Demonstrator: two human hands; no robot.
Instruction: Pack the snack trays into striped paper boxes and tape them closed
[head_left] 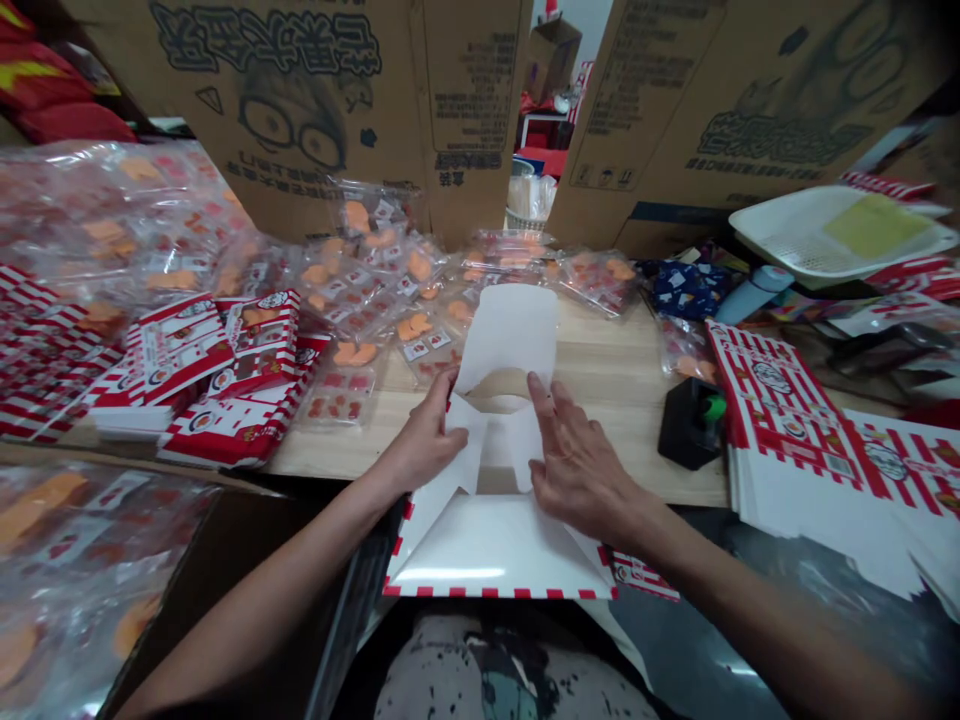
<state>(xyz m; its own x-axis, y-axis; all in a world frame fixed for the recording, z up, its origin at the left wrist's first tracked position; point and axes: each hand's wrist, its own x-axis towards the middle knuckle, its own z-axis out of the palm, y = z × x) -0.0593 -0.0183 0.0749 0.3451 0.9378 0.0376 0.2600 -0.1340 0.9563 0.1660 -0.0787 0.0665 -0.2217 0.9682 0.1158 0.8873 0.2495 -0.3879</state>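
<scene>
A white cardboard box blank (502, 480) with red-and-white striped edges lies half folded at the near edge of the wooden table (615, 370), its inner white side up and one flap raised away from me. My left hand (424, 440) grips the left side flap, fingers curled round its edge. My right hand (577, 455) presses on the right side flap with fingers stretched and slightly spread.
Folded striped boxes (225, 370) are stacked at left. Clear bags of orange snacks (375, 290) cover the table's back and left. Flat striped blanks (810, 430) lie at right, beside a black tape dispenser (690, 420). A white tray (832, 235) and large cartons (315, 100) stand behind.
</scene>
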